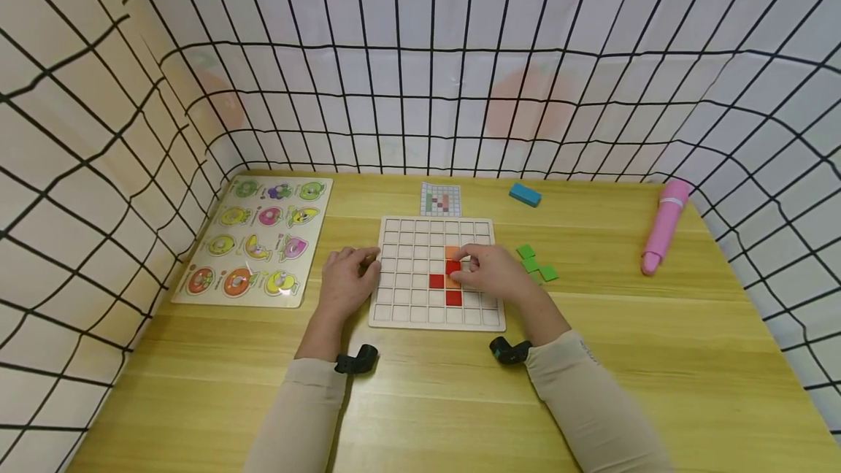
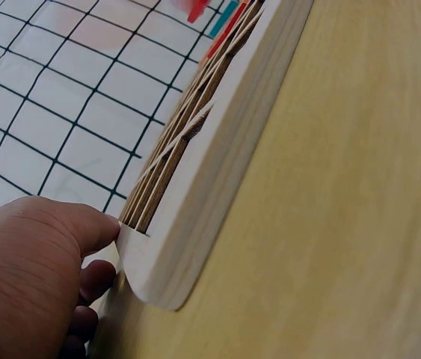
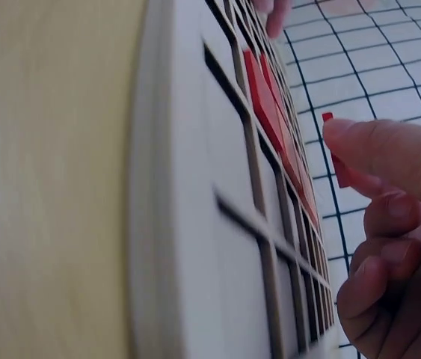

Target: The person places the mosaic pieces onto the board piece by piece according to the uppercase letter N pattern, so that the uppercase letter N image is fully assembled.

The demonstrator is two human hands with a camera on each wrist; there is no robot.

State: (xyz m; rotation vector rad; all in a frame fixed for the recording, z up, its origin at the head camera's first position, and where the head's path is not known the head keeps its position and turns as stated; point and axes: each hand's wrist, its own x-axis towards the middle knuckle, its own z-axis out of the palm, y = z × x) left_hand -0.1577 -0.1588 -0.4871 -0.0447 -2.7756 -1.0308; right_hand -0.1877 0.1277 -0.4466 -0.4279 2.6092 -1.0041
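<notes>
My right hand pinches a small red square tile between thumb and fingertips, raised above the wooden grid board. Beneath it on the board lie two red tiles and orange tiles, partly hidden by the fingers. My left hand rests on the table at the board's left side, fingers loosely bent. In the left wrist view, its thumb touches the board near a rounded corner.
Several green tiles lie right of the board. Behind it are a printed pattern card and a blue block. A fruit puzzle board sits left, a pink pen-shaped object far right. Black wire mesh encloses the table.
</notes>
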